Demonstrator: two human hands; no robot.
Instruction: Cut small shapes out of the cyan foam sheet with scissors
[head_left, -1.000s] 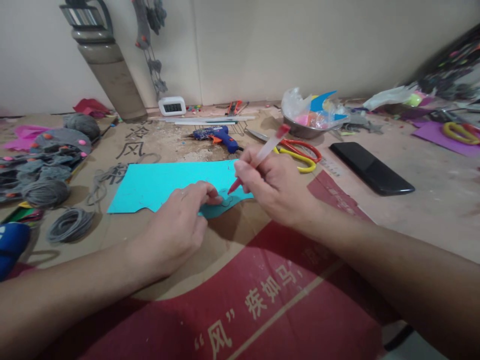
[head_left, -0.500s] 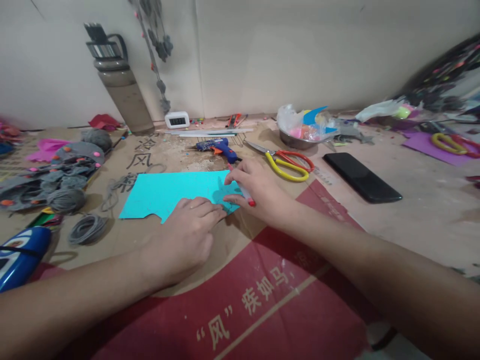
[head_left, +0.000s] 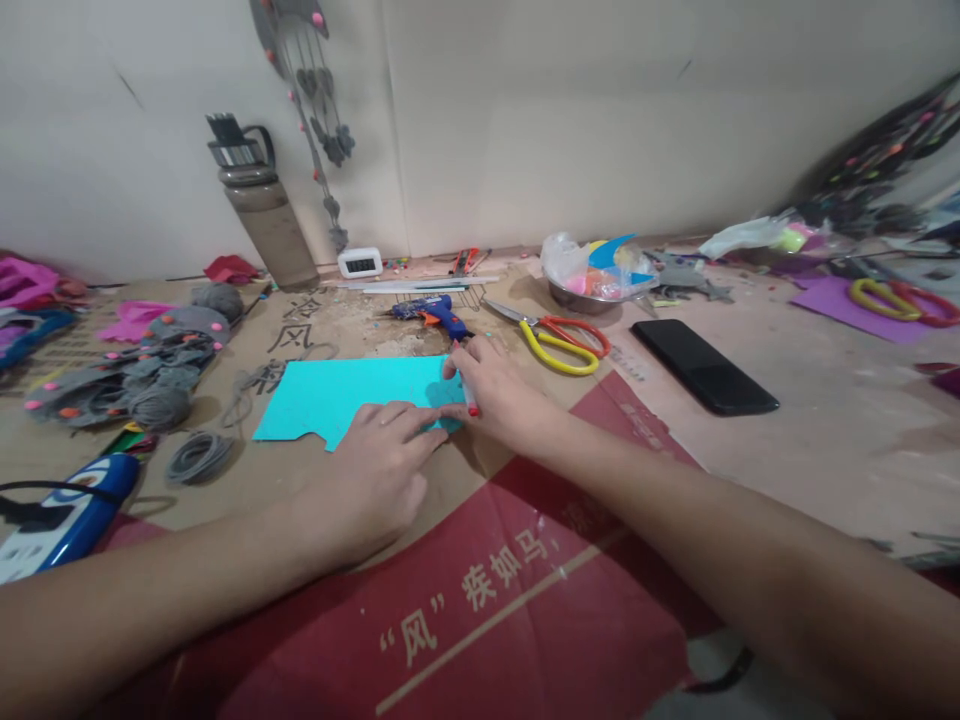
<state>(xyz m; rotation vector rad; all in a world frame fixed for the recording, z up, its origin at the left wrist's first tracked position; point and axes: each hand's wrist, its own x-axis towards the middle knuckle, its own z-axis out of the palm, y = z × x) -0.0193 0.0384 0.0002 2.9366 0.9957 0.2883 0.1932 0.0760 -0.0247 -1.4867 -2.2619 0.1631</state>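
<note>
A turquoise foam sheet (head_left: 345,396) lies flat on the cardboard in front of me. My left hand (head_left: 373,477) rests on its near right corner, fingers curled and pressing down on the sheet. My right hand (head_left: 501,388) sits at the sheet's right edge, closed round a red-tipped pen (head_left: 468,398) that lies low, nearly flat against the table under my fingers. Just beyond my right hand lie a blue glue gun (head_left: 442,313) and yellow-and-orange scissors (head_left: 559,339).
A black phone (head_left: 703,366) lies to the right. A metal bowl (head_left: 592,282) with plastic bags stands at the back. Grey yarn and felt pieces (head_left: 150,370) crowd the left. A water bottle (head_left: 266,225) and small clock (head_left: 360,262) stand by the wall. A blue power strip (head_left: 67,515) lies near left.
My right hand lowered the pen from an upright writing grip to lie nearly flat at the sheet's right edge. The left hand stayed on the sheet. The camera tilted up.
</note>
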